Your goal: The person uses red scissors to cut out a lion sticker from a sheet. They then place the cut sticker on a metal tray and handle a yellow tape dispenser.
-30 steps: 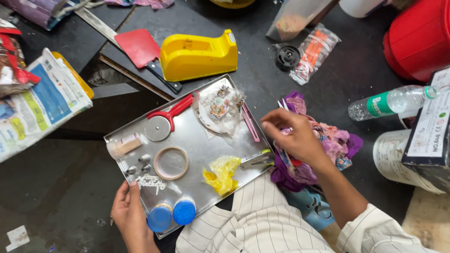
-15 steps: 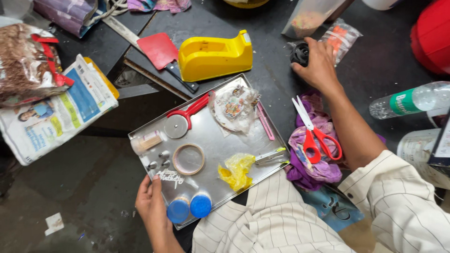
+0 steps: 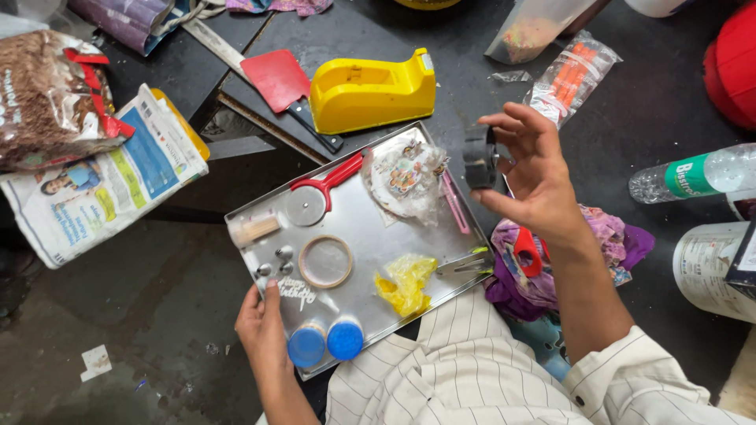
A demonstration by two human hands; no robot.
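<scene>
One metal tray [image 3: 370, 236] holds one red pizza cutter [image 3: 315, 193], one tape ring [image 3: 325, 261], two blue-capped jars [image 3: 327, 343] and one yellow wrapper [image 3: 405, 283]. The left hand [image 3: 264, 330] grips the tray's edge. The right hand [image 3: 535, 177] pinches one black tape roll [image 3: 479, 157] above the dark table [image 3: 630, 118].

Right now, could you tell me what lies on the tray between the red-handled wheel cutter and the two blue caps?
In the head view, a tan ring lies between the cutter and caps.
</scene>
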